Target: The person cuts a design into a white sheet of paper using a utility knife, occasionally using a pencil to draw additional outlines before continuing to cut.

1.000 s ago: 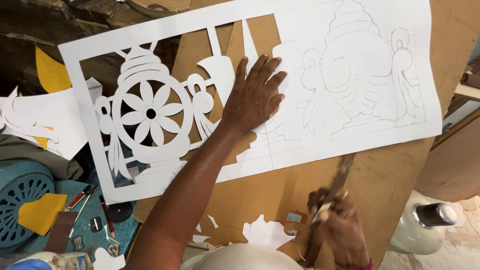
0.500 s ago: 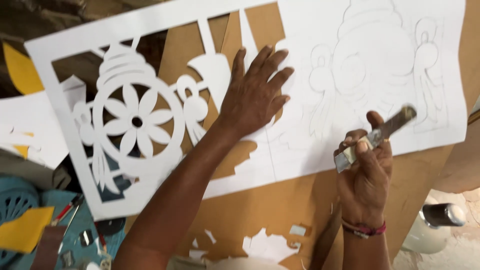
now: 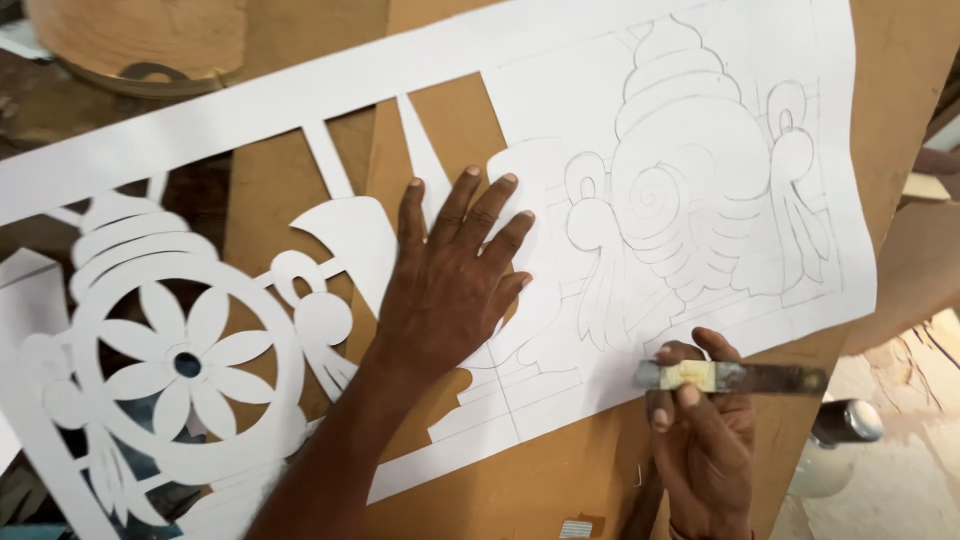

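Left hand laid flat on sheet, fingers spread, nothing pinched; sheet likely pinned so it cannot slide on board. Blade pinched in right hand, fingers pressed together round taped handle, held level just over near edge of sheet. Pencilled conch seen uncut, far of right grip, right of left grip. Cut-out wheel lies at left, well apart from both. Metal can glimpsed near right, beside board.
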